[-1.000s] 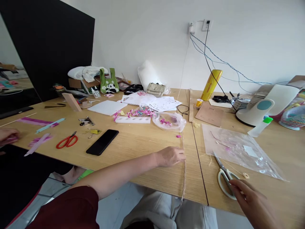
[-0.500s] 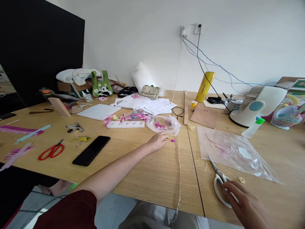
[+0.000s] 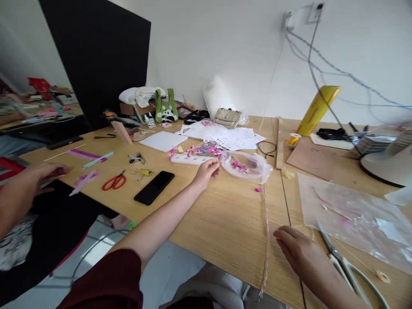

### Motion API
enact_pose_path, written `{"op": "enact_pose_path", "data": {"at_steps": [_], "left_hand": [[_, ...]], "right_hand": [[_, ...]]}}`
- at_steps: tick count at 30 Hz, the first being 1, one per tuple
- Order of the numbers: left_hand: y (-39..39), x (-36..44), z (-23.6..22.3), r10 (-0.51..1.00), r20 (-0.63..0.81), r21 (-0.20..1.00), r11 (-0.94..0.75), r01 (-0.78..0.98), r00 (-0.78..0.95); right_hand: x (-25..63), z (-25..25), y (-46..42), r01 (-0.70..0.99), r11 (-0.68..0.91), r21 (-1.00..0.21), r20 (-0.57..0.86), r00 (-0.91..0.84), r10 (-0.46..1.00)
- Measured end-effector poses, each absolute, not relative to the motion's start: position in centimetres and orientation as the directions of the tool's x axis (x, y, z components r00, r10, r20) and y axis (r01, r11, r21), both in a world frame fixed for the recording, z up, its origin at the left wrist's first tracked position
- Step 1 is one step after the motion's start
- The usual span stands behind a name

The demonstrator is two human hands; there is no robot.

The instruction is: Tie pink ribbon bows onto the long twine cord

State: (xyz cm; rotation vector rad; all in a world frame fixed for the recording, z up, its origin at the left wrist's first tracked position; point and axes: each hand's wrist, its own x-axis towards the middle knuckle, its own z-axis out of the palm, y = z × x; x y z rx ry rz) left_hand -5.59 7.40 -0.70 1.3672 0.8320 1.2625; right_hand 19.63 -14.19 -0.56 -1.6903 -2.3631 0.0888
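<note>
My left hand [image 3: 206, 174] is over the table by the front of a white block with holes [image 3: 189, 159], its fingers curled in a pinch. Whatever sits between those fingertips is too small to make out. Beside it lies a clear plastic bag [image 3: 262, 171] with pink flowers [image 3: 240, 166] in it, and a pink petal-like piece [image 3: 258, 189] rests just in front. My right hand [image 3: 294, 246] hovers right of a braided cord [image 3: 266, 231], fingers loosely bent and nothing visible in them. White-handled scissors [image 3: 343, 262] lie on the table beyond my right wrist, apart from the fingers.
A black phone [image 3: 154, 187] and red-handled scissors [image 3: 114, 182] lie to the left. Another person's hand [image 3: 41, 176] is at the left table edge, near purple strips [image 3: 85, 155]. A flat plastic sheet [image 3: 354, 214], a yellow roll [image 3: 318, 109] and a fan [image 3: 386, 159] are at the right.
My right hand has left the white-handled scissors and moved left toward the braided cord. My left hand has moved from beside the pink piece toward the white block. The view has turned left.
</note>
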Motion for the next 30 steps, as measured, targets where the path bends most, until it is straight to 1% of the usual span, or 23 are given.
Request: {"op": "enact_pose_path", "data": {"at_steps": [1,2,4,7,9,13,16,19,22,24,27,30], "left_hand": [[7.8,-5.8,-0.3,0.962,0.227,0.935,-0.172,-0.309,0.152],[8.3,-5.8,0.0,0.973,0.208,0.894,-0.146,-0.424,0.102],[9.0,-5.7,0.2,0.990,0.139,0.828,-0.096,-0.553,0.035],[9.6,-5.2,-0.6,1.000,0.030,0.808,-0.026,-0.588,-0.004],[9.6,-4.9,-1.7,1.000,0.013,0.826,-0.021,-0.563,-0.018],[9.4,-4.6,-3.5,0.994,0.093,0.904,-0.109,-0.413,-0.060],[9.2,-4.7,-4.1,0.987,0.154,0.951,-0.163,-0.264,-0.052],[9.3,-4.9,-4.1,0.963,0.269,0.960,-0.269,-0.079,-0.022],[9.3,-5.2,-4.0,0.919,0.394,0.906,-0.393,0.160,0.030],[9.3,-5.3,-3.9,0.888,0.453,0.846,-0.457,0.274,0.084],[9.3,-5.2,-3.8,0.852,0.499,0.772,-0.520,0.366,0.157],[9.3,-4.9,-3.9,0.835,0.516,0.726,-0.544,0.420,0.190]], "right_hand": [[18.6,-0.2,-13.1,0.913,0.367,-0.176,0.150,-0.344,0.927],[17.5,0.1,-11.9,0.897,0.407,-0.171,0.143,-0.386,0.911],[15.2,0.7,-9.7,0.870,0.472,-0.141,0.128,-0.457,0.880],[12.2,1.0,-7.1,0.845,0.529,-0.073,0.089,-0.523,0.848],[11.0,0.9,-6.0,0.844,0.535,-0.044,0.051,-0.533,0.845],[10.1,0.2,-5.2,0.864,0.502,-0.029,-0.028,-0.503,0.864],[10.1,-0.9,-5.0,0.879,0.474,-0.056,-0.043,-0.477,0.878],[10.0,-1.7,-5.2,0.873,0.480,-0.093,-0.052,-0.485,0.873],[10.1,-1.7,-5.6,0.853,0.506,-0.128,-0.069,-0.516,0.854],[10.4,-1.3,-5.9,0.844,0.514,-0.150,-0.079,-0.529,0.845],[11.2,-0.7,-5.9,0.848,0.499,-0.180,-0.114,-0.522,0.846],[12.1,-0.7,-4.7,0.862,0.459,-0.217,-0.126,-0.491,0.862]]}}
